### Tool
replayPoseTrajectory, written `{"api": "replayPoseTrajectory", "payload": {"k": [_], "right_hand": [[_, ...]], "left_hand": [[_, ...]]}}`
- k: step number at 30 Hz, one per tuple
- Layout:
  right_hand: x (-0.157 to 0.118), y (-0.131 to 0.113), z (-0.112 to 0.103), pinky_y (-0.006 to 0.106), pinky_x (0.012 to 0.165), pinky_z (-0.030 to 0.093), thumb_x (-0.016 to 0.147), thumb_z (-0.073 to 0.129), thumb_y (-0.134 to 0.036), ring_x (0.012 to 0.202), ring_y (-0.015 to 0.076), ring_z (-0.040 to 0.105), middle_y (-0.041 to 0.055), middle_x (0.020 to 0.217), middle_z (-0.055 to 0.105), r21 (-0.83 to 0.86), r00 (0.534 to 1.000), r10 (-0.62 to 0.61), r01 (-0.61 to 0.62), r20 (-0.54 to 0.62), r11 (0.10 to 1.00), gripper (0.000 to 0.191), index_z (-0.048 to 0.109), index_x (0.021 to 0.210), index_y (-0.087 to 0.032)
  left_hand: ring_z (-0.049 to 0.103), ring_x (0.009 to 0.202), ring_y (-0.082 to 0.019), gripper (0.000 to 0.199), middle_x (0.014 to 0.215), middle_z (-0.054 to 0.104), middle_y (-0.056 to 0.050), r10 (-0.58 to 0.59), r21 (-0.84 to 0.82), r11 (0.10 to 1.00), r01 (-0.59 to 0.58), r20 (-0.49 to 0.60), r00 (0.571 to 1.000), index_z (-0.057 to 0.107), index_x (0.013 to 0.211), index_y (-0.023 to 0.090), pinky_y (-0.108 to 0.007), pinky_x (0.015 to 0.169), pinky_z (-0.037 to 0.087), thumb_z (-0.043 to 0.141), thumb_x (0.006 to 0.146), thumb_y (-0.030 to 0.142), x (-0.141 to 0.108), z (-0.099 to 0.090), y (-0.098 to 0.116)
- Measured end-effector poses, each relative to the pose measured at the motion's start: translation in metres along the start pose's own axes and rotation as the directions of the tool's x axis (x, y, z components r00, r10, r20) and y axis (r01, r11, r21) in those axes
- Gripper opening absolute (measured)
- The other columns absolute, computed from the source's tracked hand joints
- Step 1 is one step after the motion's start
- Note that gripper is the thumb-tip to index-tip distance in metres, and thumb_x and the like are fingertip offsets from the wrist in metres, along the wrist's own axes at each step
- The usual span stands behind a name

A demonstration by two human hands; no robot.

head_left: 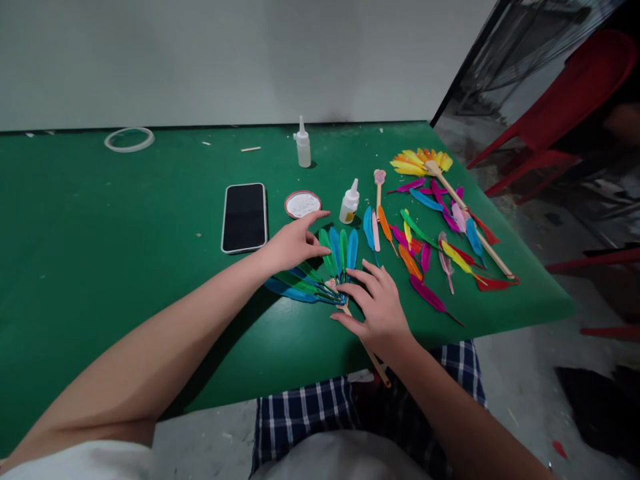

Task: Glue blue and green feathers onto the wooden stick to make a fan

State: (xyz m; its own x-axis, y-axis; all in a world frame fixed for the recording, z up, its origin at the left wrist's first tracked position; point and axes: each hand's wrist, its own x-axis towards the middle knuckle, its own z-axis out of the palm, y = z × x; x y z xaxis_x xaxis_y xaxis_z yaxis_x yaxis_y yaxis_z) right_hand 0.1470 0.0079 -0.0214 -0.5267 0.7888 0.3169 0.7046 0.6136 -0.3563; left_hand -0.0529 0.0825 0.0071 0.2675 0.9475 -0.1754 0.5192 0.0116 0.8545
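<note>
A half-round fan of blue and green feathers [344, 247] lies on the table, its quills meeting at the head of a thin wooden stick [377, 363]. My right hand [380, 307] grips the fan around its base, thumb below and fingertips on the quills. Over the upper left feathers, my left hand [295, 241] has its index finger stretched out and its thumb apart, with nothing visible held. It hides part of the feathers. Just beyond the hands are a round dish of white material [303, 205] and a small white glue bottle [350, 202].
Loose coloured feathers [425, 243] are scattered at the right, beside a yellow feather fan [423, 162] on a stick and another wooden stick [379, 190]. A phone [245, 219], a second bottle [303, 148] and a clear ring [129, 140] lie on the green table [125, 267]. Red chairs [570, 107] stand right.
</note>
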Motion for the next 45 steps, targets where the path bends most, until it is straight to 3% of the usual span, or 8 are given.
{"api": "replayPoseTrajectory", "payload": {"k": [23,30,33,40,45], "right_hand": [[0.000,-0.001,-0.001,0.053,0.096,0.028,0.075,0.054,-0.044,0.117,0.0288,0.038,0.0066,0.111,0.056,-0.017,0.999,-0.046,0.046,-0.022,0.999,0.034,0.059,0.103,-0.026],[-0.001,-0.001,0.001,0.053,0.096,0.029,0.075,0.053,-0.043,0.117,0.0276,0.038,0.0059,0.110,0.056,-0.024,0.998,-0.051,0.051,-0.036,0.998,0.034,0.058,0.104,-0.027],[-0.001,-0.001,0.001,0.053,0.097,0.028,0.075,0.054,-0.042,0.118,0.0271,0.038,0.0061,0.111,0.056,-0.023,0.998,-0.057,0.056,-0.038,0.998,0.033,0.058,0.104,-0.027],[0.000,-0.003,-0.001,0.052,0.097,0.029,0.074,0.055,-0.040,0.117,0.0264,0.038,0.0053,0.112,0.056,-0.016,0.998,-0.047,0.046,-0.033,0.999,0.033,0.058,0.105,-0.027],[-0.001,-0.003,0.000,0.052,0.097,0.028,0.075,0.055,-0.039,0.118,0.0264,0.038,0.0057,0.111,0.057,-0.018,0.998,-0.058,0.058,-0.038,0.998,0.033,0.058,0.105,-0.027]], "left_hand": [[0.051,0.055,-0.013,0.072,0.058,0.056,0.003,0.004,0.044,0.999,-0.003,-0.022,1.000,0.029,0.129,0.022,-0.022,0.051,0.036,0.064,0.066,0.027,0.001,-0.003,-0.006],[0.057,0.070,-0.014,0.053,0.075,0.065,-0.004,-0.015,0.004,1.000,0.016,-0.217,0.976,0.035,0.126,0.019,-0.025,0.061,0.040,0.051,0.076,0.029,0.000,-0.030,-0.004],[0.056,0.067,-0.013,0.049,0.076,0.065,-0.005,-0.039,-0.038,0.999,0.029,-0.279,0.960,0.038,0.123,0.016,-0.027,0.066,0.043,0.049,0.077,0.029,0.000,-0.037,-0.003],[0.059,0.071,-0.014,0.043,0.079,0.065,-0.006,-0.022,-0.033,0.999,0.015,-0.222,0.975,0.042,0.121,0.017,-0.030,0.074,0.044,0.045,0.080,0.029,0.004,-0.030,-0.001],[0.060,0.072,-0.015,0.047,0.079,0.064,-0.005,0.003,-0.012,1.000,-0.005,-0.203,0.979,0.039,0.122,0.019,-0.028,0.070,0.044,0.049,0.078,0.031,0.009,-0.023,0.001]]}}
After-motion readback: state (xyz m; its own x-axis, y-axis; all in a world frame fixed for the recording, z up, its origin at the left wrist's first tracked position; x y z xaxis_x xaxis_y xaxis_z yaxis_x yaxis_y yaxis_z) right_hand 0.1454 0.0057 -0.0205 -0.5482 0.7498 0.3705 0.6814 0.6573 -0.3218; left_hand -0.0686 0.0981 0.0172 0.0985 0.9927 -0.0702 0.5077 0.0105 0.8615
